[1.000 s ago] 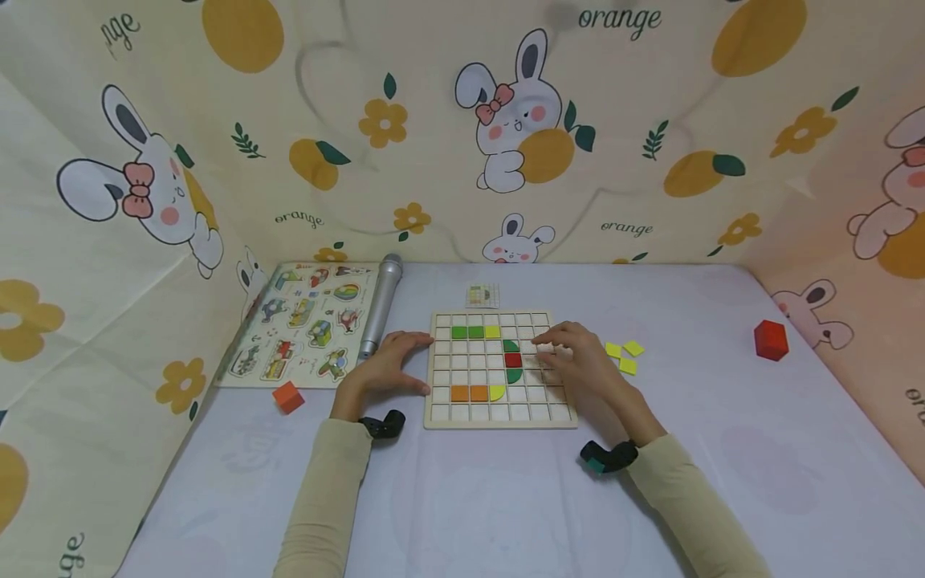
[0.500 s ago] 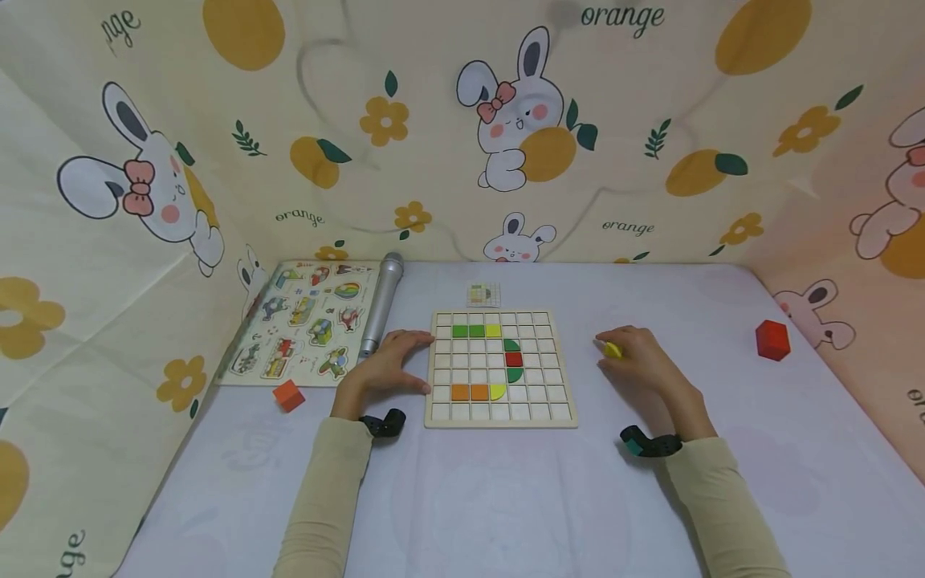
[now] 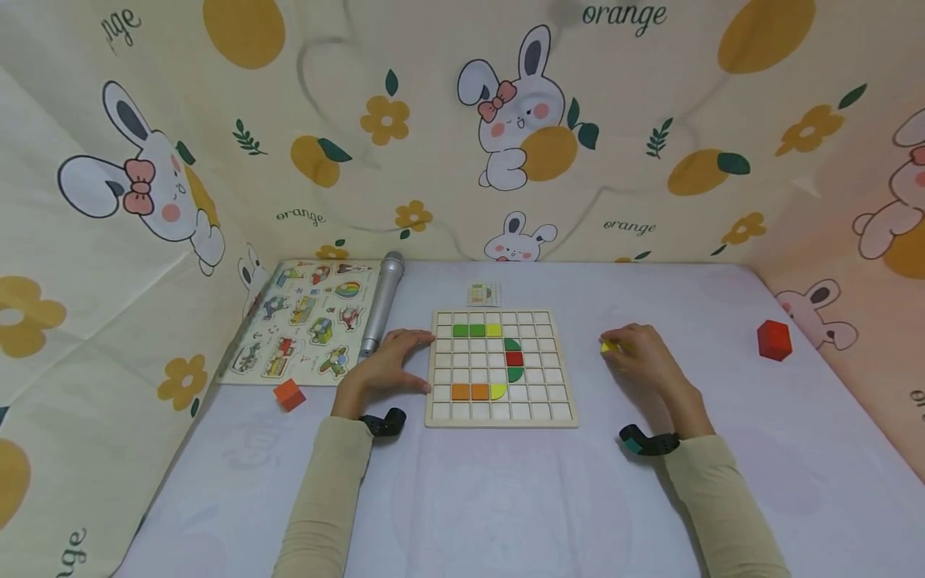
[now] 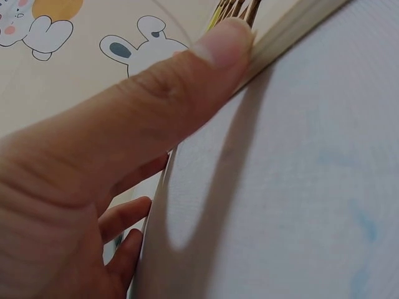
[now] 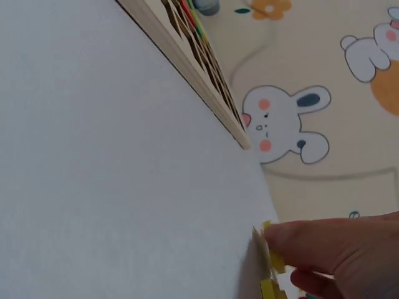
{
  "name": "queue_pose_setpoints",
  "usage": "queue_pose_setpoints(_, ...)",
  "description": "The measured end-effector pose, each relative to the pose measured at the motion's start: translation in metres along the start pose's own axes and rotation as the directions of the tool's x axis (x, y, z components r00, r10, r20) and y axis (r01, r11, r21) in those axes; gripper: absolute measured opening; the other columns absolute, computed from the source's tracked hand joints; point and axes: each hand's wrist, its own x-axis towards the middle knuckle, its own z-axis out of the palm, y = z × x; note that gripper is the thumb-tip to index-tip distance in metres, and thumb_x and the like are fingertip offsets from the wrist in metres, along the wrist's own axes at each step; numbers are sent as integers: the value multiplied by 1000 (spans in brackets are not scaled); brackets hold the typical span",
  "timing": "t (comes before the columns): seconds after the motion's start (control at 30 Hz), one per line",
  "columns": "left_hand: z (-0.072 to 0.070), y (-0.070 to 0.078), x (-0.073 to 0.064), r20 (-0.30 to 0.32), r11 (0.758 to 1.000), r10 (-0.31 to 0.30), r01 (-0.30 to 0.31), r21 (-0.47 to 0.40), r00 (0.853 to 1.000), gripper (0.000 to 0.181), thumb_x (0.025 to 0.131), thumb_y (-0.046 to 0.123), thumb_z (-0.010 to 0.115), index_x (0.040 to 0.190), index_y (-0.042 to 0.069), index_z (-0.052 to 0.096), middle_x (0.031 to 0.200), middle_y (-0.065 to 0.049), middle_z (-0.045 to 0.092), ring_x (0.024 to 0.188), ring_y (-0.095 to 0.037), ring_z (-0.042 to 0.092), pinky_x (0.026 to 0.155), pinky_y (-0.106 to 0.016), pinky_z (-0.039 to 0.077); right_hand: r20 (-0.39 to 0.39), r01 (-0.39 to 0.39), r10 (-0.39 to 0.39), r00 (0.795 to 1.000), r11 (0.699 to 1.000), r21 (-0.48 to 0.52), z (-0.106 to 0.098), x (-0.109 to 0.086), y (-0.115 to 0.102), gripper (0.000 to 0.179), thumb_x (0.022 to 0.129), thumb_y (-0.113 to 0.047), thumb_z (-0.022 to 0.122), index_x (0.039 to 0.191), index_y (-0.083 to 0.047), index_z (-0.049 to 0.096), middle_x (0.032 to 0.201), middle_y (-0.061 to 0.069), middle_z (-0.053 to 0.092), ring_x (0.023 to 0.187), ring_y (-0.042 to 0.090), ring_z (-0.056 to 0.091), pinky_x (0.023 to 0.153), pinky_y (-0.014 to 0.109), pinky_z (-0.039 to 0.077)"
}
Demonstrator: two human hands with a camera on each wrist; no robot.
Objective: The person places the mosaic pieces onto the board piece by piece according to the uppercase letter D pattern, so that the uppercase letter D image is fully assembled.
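Note:
The wooden grid board (image 3: pixel 448 420) lies flat in the head view, with green, yellow, red and orange tiles (image 3: pixel 480 392) in several of its squares. My left hand (image 3: pixel 386 365) rests at the board's left edge, thumb and fingers spread along it; the left wrist view has the thumb (image 4: pixel 168 87) against the wooden rim. Right of the board, my right hand (image 3: pixel 646 361) pinches a yellow tile (image 3: pixel 605 348) low over the table. Under that hand, the right wrist view shows another yellow tile (image 5: pixel 268 289) beside the pinched one (image 5: pixel 274 252); my fingers partly hide both.
A small pattern card (image 3: pixel 484 295) lies behind the board. At the left are a picture puzzle board (image 3: pixel 296 321), a grey microphone-shaped stick (image 3: pixel 383 301) and an orange cube (image 3: pixel 289 395). A red block (image 3: pixel 774 340) stands far right. A printed cloth (image 3: pixel 433 160) walls the back.
My right hand has moved right, from over the board to the loose yellow tiles, and has taken hold of one. My left hand has stayed at the board's edge.

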Motion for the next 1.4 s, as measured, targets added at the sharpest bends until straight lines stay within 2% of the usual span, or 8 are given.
queue_pose_setpoints(0.2, 0, 0, 0, 4, 1000, -1, 1, 4, 1000, 89, 64, 36, 84, 140, 14, 42, 148, -6, 33, 137, -30, 19, 113, -49, 18, -46, 3, 3, 999, 992, 126, 5, 8, -18, 29, 83, -1, 65, 112, 4, 64, 104, 18, 61, 96, 32, 57, 80, 49, 51)
queue_pose_setpoints(0.47, 0, -2, 2, 4, 1000, 6, -6, 16, 1000, 89, 64, 35, 84, 140, 14, 42, 148, -6, 34, 137, -30, 20, 113, -49, 18, -96, 145, -129, 987, 973, 181, 21, 23, -57, 31, 83, -7, 69, 114, -1, 64, 103, 11, 61, 93, 25, 56, 77, 43, 52)
queue_pose_setpoints(0.67, 1, -2, 2, 1, 1000, 12, -12, 10, 1000, 89, 64, 36, 84, 139, 13, 42, 147, -7, 35, 137, -31, 21, 113, -49, 18, -39, 190, -186, 982, 951, 245, 31, 32, -85, 32, 84, -6, 68, 114, 0, 64, 104, 10, 60, 94, 24, 57, 77, 42, 54)
queue_pose_setpoints(0.83, 1, -2, 2, -5, 1000, 10, -10, 8, 1000, 88, 64, 35, 84, 139, 14, 43, 147, -6, 35, 137, -30, 21, 113, -48, 19, -22, 221, -224, 974, 932, 288, 40, 36, -100, 31, 83, -7, 69, 114, 0, 64, 104, 9, 61, 97, 24, 58, 79, 42, 54)
queue_pose_setpoints(1.0, 1, -1, 1, -4, 1000, 4, -4, 9, 1000, 88, 64, 35, 84, 139, 14, 43, 147, -6, 35, 137, -30, 21, 113, -48, 19, -8, 253, -262, 965, 923, 291, 53, 38, -112, 30, 83, -7, 69, 112, 0, 65, 106, 9, 62, 99, 24, 59, 84, 43, 53)
queue_pose_setpoints(1.17, 2, -3, 3, -7, 1000, 4, -4, 13, 1000, 89, 63, 35, 85, 139, 15, 43, 147, -6, 35, 137, -30, 21, 113, -49, 19, -5, 293, -303, 953, 917, 272, 61, 39, -127, 28, 82, -6, 70, 109, 1, 66, 105, 10, 62, 94, 24, 60, 77, 40, 55)
queue_pose_setpoints(1.27, 3, -4, 3, -10, 1000, 7, -6, 8, 1000, 89, 63, 35, 85, 139, 15, 43, 147, -5, 35, 137, -29, 21, 114, -48, 18, 27, 293, -310, 950, 920, 258, 66, 41, -137, 28, 82, -9, 71, 109, -1, 67, 106, 9, 62, 95, 23, 59, 79, 38, 54)
queue_pose_setpoints(1.4, 2, -4, 3, -9, 1000, 6, -6, 7, 1000, 89, 63, 36, 85, 139, 16, 43, 147, -4, 35, 137, -28, 21, 114, -48, 18, 100, 246, -282, 954, 929, 276, 74, 41, -148, 29, 83, -12, 70, 110, -4, 67, 107, 5, 62, 97, 20, 57, 84, 36, 52)
